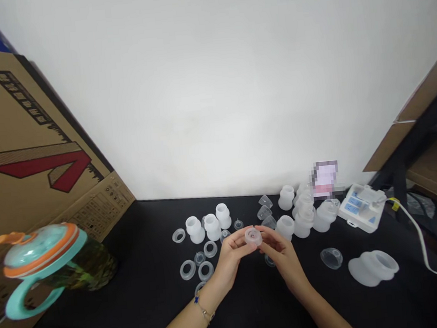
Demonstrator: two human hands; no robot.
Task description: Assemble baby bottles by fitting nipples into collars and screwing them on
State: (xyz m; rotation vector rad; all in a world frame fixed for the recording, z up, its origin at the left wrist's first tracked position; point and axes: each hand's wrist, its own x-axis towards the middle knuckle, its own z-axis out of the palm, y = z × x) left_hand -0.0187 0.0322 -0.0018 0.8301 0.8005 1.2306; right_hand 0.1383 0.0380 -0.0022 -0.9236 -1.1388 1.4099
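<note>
In the middle of the view, my left hand (229,256) and my right hand (284,256) pinch one translucent screw ring (253,237) between them, just above the black table. A small clear piece, apparently a silicone teat, sits in the ring's opening. Left of my hands lie several loose rings (187,269) and small clear teats (200,258). Behind them stand three small white bottles (213,227). Beyond my right hand are more white bottles (285,227) and several clear caps (265,201). The fingers partly hide pieces lying beneath.
On the left stand a teal-and-orange lidded jug (58,262) and a large cardboard box (34,135). Rightward are a clear dome cap (331,259), a white bottle on its side (373,268), a white plastic case (363,207) and a white cable (423,247). A white wall rises behind.
</note>
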